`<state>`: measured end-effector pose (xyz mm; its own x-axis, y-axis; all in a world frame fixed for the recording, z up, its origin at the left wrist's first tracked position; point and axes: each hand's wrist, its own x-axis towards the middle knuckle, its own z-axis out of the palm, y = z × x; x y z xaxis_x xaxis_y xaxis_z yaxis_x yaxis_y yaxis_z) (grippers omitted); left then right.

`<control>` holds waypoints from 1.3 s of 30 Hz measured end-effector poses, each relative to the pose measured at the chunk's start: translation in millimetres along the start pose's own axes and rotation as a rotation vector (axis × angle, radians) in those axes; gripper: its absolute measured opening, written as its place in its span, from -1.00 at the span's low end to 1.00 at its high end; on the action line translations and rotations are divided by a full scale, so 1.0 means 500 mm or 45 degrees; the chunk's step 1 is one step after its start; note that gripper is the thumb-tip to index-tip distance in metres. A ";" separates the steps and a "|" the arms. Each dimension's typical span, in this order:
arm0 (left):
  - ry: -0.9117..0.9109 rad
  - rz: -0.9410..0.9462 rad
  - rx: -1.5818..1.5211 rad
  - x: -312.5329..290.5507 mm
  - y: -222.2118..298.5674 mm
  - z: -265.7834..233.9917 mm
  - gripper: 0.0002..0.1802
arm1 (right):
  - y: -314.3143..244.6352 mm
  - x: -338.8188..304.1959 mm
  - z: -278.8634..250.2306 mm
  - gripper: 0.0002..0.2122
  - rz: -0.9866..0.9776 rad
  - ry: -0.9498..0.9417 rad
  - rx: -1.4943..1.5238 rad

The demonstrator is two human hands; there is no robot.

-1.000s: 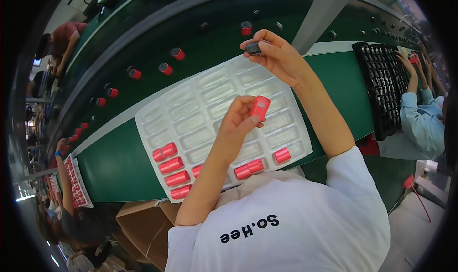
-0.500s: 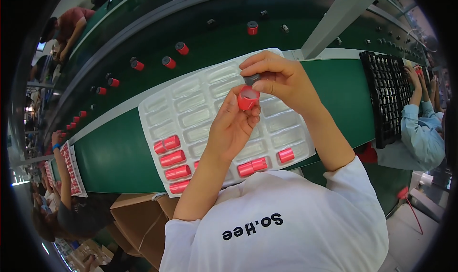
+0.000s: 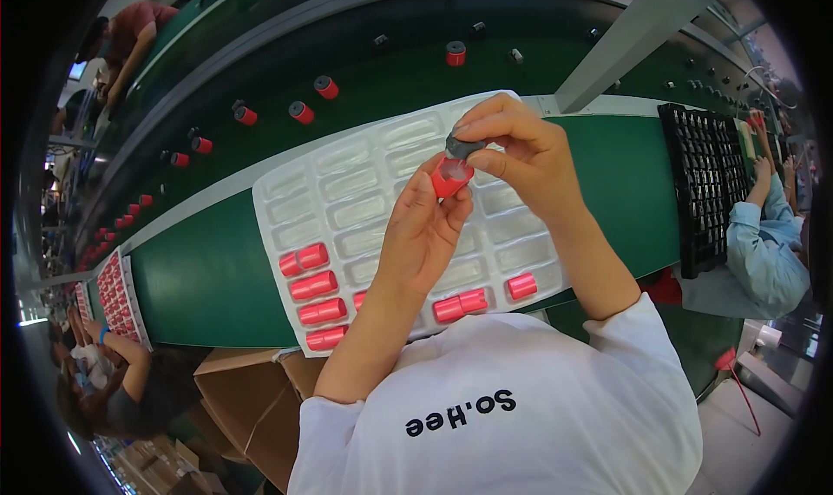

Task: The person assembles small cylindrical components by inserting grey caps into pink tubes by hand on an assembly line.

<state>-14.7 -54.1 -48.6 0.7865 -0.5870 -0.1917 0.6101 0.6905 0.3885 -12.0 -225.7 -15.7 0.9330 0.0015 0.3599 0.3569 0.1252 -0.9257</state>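
Observation:
Above the white blister tray [image 3: 357,213], my left hand [image 3: 418,230] pinches a short red cylindrical shell [image 3: 448,183], its open mouth facing up. Thumb and fingers of my right hand [image 3: 531,157] grip a dark grey round cap-like part [image 3: 463,147] just over that mouth. The part sits tilted at the shell's rim; whether it touches cannot be made out. Several shiny red cylinders [image 3: 314,284] lie in the tray's left column. Another red cylinder [image 3: 460,305] and a shorter red piece [image 3: 521,286] lie along its near edge. My left forearm partly hides one more.
Beyond the tray, a dark green conveyor [image 3: 382,78] carries red pieces with dark tops [image 3: 325,87] and small metal parts. A grey post [image 3: 629,39] rises at right, near a black gridded tray [image 3: 707,183] and a co-worker's blue sleeve [image 3: 759,235]. Cardboard box [image 3: 247,399] below left.
The grey part has tipped and shows more of its face over the red shell. Pieces on the conveyor have shifted slightly left. A co-worker's arm at far left has dropped lower.

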 end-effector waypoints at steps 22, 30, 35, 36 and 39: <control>0.144 -0.063 0.064 0.019 -0.014 0.012 -0.74 | 0.053 0.004 -0.026 -0.82 -0.243 -0.148 -0.705; -0.883 -0.004 2.239 -0.037 -0.122 0.020 -0.73 | 0.254 0.209 -0.282 -0.84 -0.235 0.504 -1.783; -0.981 0.056 2.353 -0.046 -0.117 0.003 -0.78 | 0.263 0.218 -0.231 -0.84 -0.473 0.531 -1.984; -0.971 0.052 2.354 -0.041 -0.110 0.005 -0.78 | 0.261 0.222 -0.214 -0.84 -0.472 0.526 -1.977; -0.879 -0.225 1.974 -0.023 -0.079 0.007 -0.83 | 0.269 0.209 -0.183 -0.82 0.206 0.121 -1.966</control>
<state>-48.4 -76.1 -58.6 0.2857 -0.9540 -0.0908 -0.3069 -0.1808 0.9344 138.1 -299.7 -113.3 0.9430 -0.1544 0.2947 -0.1003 -0.9765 -0.1908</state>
